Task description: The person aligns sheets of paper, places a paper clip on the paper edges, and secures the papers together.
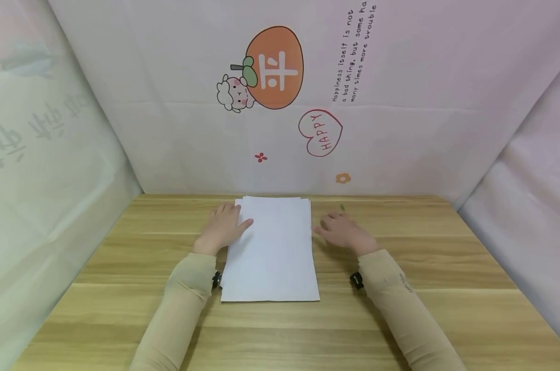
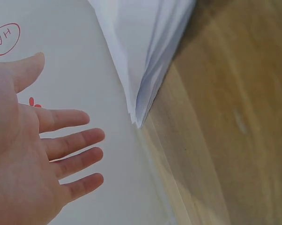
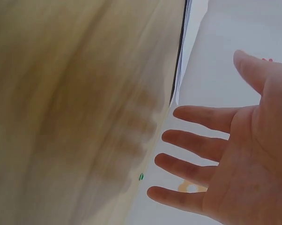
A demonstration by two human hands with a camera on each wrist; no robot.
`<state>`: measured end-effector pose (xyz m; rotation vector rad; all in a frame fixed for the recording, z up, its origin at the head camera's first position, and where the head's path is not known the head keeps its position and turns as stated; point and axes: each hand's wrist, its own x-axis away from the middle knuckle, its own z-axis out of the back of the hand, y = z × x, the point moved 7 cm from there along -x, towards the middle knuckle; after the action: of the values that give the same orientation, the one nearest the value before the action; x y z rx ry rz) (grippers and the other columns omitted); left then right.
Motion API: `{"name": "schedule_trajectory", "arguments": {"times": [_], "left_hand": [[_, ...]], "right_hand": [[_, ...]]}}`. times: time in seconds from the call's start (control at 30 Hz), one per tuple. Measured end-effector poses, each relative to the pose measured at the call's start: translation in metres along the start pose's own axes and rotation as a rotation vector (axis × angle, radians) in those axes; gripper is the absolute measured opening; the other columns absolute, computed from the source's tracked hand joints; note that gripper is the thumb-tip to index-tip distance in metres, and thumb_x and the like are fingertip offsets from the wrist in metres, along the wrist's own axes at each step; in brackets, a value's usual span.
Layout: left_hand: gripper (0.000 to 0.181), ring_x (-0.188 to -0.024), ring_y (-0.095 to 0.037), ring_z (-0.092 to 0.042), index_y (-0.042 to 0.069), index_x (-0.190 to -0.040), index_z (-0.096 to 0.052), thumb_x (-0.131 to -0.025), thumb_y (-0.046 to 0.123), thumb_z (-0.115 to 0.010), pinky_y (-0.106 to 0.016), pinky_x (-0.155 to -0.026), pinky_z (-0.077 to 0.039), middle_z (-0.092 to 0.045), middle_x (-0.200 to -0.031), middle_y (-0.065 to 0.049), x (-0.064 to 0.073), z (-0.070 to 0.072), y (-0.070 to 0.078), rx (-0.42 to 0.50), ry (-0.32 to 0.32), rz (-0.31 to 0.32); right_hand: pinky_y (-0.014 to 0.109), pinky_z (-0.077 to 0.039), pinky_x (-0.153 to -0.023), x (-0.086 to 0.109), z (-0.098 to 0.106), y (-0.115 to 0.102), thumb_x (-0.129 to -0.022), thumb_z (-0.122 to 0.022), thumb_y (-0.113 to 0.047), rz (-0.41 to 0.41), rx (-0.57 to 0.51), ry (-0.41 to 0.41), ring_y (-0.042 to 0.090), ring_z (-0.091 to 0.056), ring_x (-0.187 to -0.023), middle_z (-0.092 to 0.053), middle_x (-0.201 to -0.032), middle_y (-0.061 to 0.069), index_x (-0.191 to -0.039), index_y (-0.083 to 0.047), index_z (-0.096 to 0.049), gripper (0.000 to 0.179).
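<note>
A stack of white paper sheets (image 1: pixel 272 247) lies on the table, its edges slightly uneven at the top and left. At its left edge is my left hand (image 1: pixel 219 226), the thumb reaching over the top sheet in the head view. In the left wrist view the fingers of that left hand (image 2: pixel 28 159) are spread and extended, and the layered sheets (image 2: pixel 131 51) show beside them. My right hand (image 1: pixel 341 231) is just off the stack's right edge, holding nothing. Its fingers look spread and nearly straight in the right wrist view, close to the paper edge (image 3: pixel 181 61).
The wooden table (image 1: pixel 428 309) ends at a white printed cloth (image 1: pixel 182 144) at the back; cloth also hangs on both sides. A tiny green object, perhaps a paper clip (image 1: pixel 342 207), lies beyond my right hand and shows in the right wrist view too.
</note>
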<state>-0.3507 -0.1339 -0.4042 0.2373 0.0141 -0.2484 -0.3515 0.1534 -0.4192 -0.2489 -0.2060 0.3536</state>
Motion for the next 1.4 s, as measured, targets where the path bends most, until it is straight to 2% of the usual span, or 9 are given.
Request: {"name": "schedule_trajectory", "arguments": {"times": [0.33,0.63,0.77,0.9,1.0,1.1,1.2,1.3,1.4], "left_hand": [[0.075,-0.138,-0.042,-0.024,-0.008,-0.137,-0.042,-0.096,0.055,-0.040,-0.055,-0.113,-0.018,-0.032,-0.147,-0.026,-0.002,-0.004,-0.005,0.007,-0.029,0.033],[0.071,-0.138,-0.045,-0.024,-0.011,-0.130,-0.049,-0.094,0.051,-0.048,-0.055,-0.113,-0.018,-0.037,-0.143,-0.031,-0.004,-0.003,-0.006,0.004,-0.098,0.055],[0.062,-0.137,-0.045,-0.027,-0.011,-0.118,-0.057,-0.093,0.045,-0.053,-0.052,-0.114,-0.020,-0.048,-0.134,-0.030,-0.005,-0.007,-0.006,-0.003,-0.133,0.057],[0.051,-0.136,-0.043,-0.032,-0.009,-0.103,-0.063,-0.094,0.041,-0.055,-0.051,-0.113,-0.023,-0.060,-0.120,-0.027,-0.007,-0.009,-0.005,0.003,-0.141,0.066],[0.044,-0.126,-0.041,-0.044,-0.006,-0.093,-0.065,-0.094,0.037,-0.055,-0.050,-0.110,-0.029,-0.066,-0.101,-0.023,-0.009,-0.009,-0.004,0.012,-0.135,0.065],[0.039,-0.102,-0.035,-0.056,-0.003,-0.086,-0.063,-0.093,0.034,-0.057,-0.046,-0.098,-0.040,-0.063,-0.083,-0.015,-0.010,-0.009,-0.004,0.016,-0.135,0.067],[0.036,-0.078,-0.026,-0.052,-0.001,-0.081,-0.061,-0.091,0.033,-0.060,-0.041,-0.081,-0.045,-0.057,-0.075,-0.011,-0.010,-0.009,-0.004,0.011,-0.140,0.071],[0.035,-0.072,-0.023,-0.048,-0.001,-0.081,-0.061,-0.091,0.032,-0.061,-0.039,-0.073,-0.044,-0.056,-0.074,-0.010,-0.010,-0.007,-0.001,0.010,-0.141,0.085],[0.038,-0.073,-0.024,-0.050,-0.003,-0.085,-0.063,-0.091,0.034,-0.060,-0.039,-0.074,-0.045,-0.059,-0.077,-0.011,-0.010,-0.006,0.001,0.010,-0.136,0.092]], "right_hand": [[0.059,-0.024,-0.109,-0.008,-0.006,-0.010,-0.099,-0.035,-0.051,0.030,-0.024,0.004,0.049,-0.029,-0.134,-0.035,-0.145,0.029,-0.140,0.003,-0.040,0.068],[0.059,-0.026,-0.108,-0.014,-0.008,-0.013,-0.098,-0.038,-0.050,-0.007,-0.039,0.006,0.050,-0.027,-0.134,-0.032,-0.145,0.030,-0.140,0.002,-0.041,0.067],[0.059,-0.027,-0.108,-0.017,-0.012,-0.015,-0.099,-0.038,-0.049,-0.024,-0.033,0.011,0.050,-0.026,-0.134,-0.032,-0.144,0.030,-0.138,0.001,-0.043,0.064],[0.059,-0.025,-0.109,-0.019,-0.014,-0.015,-0.099,-0.037,-0.048,-0.045,-0.034,0.020,0.051,-0.024,-0.135,-0.031,-0.145,0.030,-0.138,0.000,-0.043,0.062],[0.058,-0.026,-0.109,-0.020,-0.012,-0.017,-0.099,-0.037,-0.048,-0.056,-0.046,0.010,0.050,-0.026,-0.134,-0.033,-0.144,0.031,-0.135,0.001,-0.046,0.061],[0.056,-0.032,-0.105,-0.021,-0.008,-0.021,-0.098,-0.040,-0.045,-0.054,-0.056,-0.008,0.046,-0.036,-0.129,-0.042,-0.137,0.030,-0.126,0.003,-0.052,0.056],[0.050,-0.041,-0.096,-0.021,-0.005,-0.024,-0.097,-0.047,-0.039,-0.052,-0.061,-0.025,0.039,-0.048,-0.115,-0.053,-0.122,0.025,-0.110,0.002,-0.057,0.043],[0.042,-0.045,-0.083,-0.024,-0.004,-0.026,-0.095,-0.052,-0.033,-0.054,-0.042,-0.033,0.029,-0.052,-0.094,-0.057,-0.099,0.016,-0.088,-0.003,-0.056,0.031],[0.040,-0.044,-0.076,-0.028,-0.004,-0.028,-0.095,-0.053,-0.031,-0.060,-0.009,-0.034,0.025,-0.050,-0.081,-0.054,-0.084,0.011,-0.070,-0.008,-0.047,0.034]]}}
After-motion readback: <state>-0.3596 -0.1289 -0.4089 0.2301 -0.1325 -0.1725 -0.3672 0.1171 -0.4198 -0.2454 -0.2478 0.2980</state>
